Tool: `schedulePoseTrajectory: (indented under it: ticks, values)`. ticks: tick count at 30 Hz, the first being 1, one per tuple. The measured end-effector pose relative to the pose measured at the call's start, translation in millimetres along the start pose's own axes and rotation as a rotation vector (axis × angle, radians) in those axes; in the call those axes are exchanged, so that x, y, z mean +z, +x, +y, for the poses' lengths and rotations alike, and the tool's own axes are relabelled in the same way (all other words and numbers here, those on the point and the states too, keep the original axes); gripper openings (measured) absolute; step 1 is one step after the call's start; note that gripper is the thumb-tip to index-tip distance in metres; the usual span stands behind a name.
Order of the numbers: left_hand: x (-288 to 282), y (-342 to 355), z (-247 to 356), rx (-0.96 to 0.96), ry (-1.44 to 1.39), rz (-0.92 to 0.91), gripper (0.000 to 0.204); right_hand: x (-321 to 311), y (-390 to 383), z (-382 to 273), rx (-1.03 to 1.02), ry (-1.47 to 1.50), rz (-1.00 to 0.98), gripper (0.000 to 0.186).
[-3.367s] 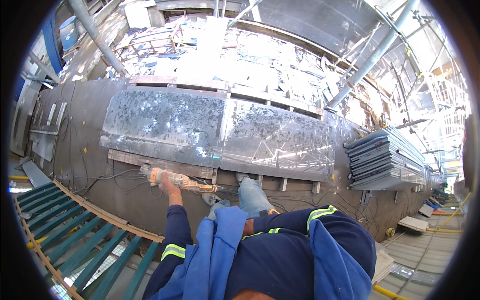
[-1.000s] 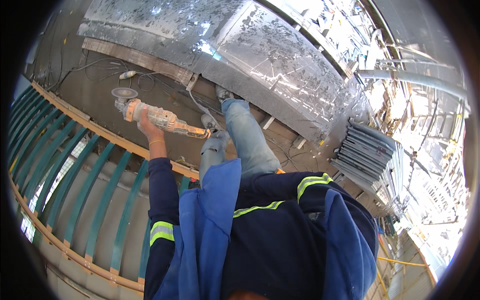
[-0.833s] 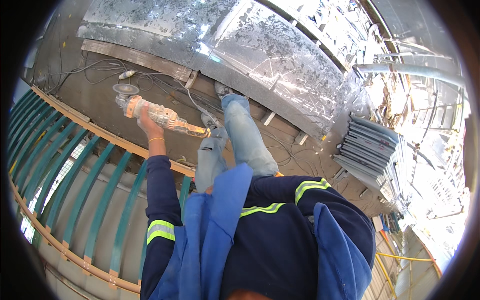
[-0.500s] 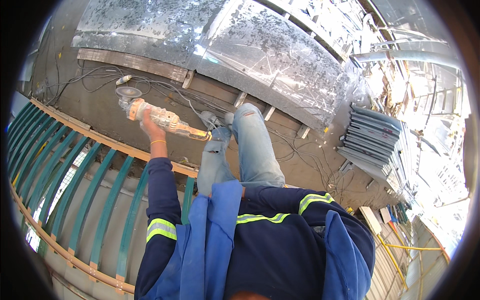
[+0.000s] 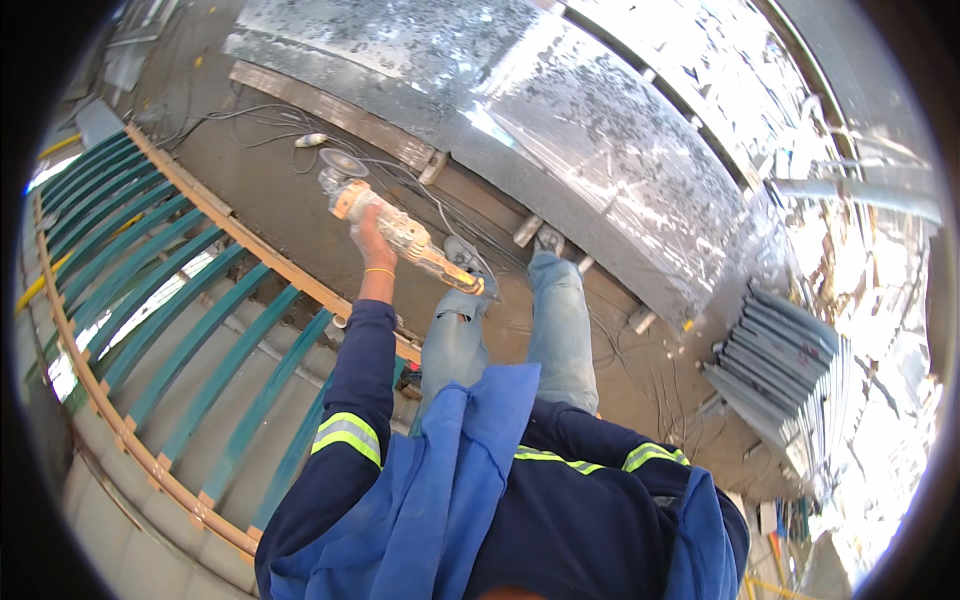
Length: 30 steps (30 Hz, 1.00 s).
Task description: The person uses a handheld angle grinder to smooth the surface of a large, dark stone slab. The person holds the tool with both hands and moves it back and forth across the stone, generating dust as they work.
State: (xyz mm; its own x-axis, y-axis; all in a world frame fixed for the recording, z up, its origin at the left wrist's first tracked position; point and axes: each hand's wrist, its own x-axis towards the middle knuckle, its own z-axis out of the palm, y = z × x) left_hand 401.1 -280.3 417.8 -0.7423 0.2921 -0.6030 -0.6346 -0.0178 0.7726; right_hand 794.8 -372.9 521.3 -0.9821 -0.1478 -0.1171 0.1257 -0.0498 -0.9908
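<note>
Out in front of me, my left hand [image 5: 373, 245] is closed around the body of a dusty orange angle grinder [image 5: 412, 240]. Its round disc [image 5: 343, 163] points away to the far left, and the yellow-black tail end sits above my shoe. My right forearm in its dark blue sleeve [image 5: 575, 428] bends across my waist, and the hand is hidden behind a hanging blue cloth [image 5: 470, 430]. A cable [image 5: 440, 205] runs close past the grinder on its far side.
Large grey speckled slabs [image 5: 610, 170] lie on wooden supports ahead. To the left stands a curved frame with green slats [image 5: 190, 350]. A stack of grey strips [image 5: 780, 345] is on the right. More cables [image 5: 665, 390] trail over the dirt floor.
The view has shifted, so the surroundings sit differently. My feet are now farther apart, with the right leg straighter. My left hand still grips the angle grinder.
</note>
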Motion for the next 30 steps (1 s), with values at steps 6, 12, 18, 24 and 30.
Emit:
schedulePoseTrajectory:
  ticks: [6, 12, 18, 24, 30]
  values:
    - [23, -3, -29, -0.001, 0.028, -0.012, 0.029, -118, -34, 42, -0.211, -0.082, -0.123, 0.037]
    - [35, 27, -92, 0.036, 0.033, -0.05, 0.027, -267, -5, 42, 0.568, 0.078, 0.239, 0.056]
    - [52, 109, -173, 0.113, 0.018, -0.064, 0.03, -287, 110, 181, 0.391, -0.34, 0.369, 0.082]
    - [67, 185, -221, 0.11, 0.004, -0.045, 0.032, -296, 195, 294, 0.467, -0.63, 0.483, 0.071]
    - [90, 272, -284, 0.114, -0.142, 0.029, 0.036, -344, 230, 379, 0.542, -0.772, 0.664, 0.053]
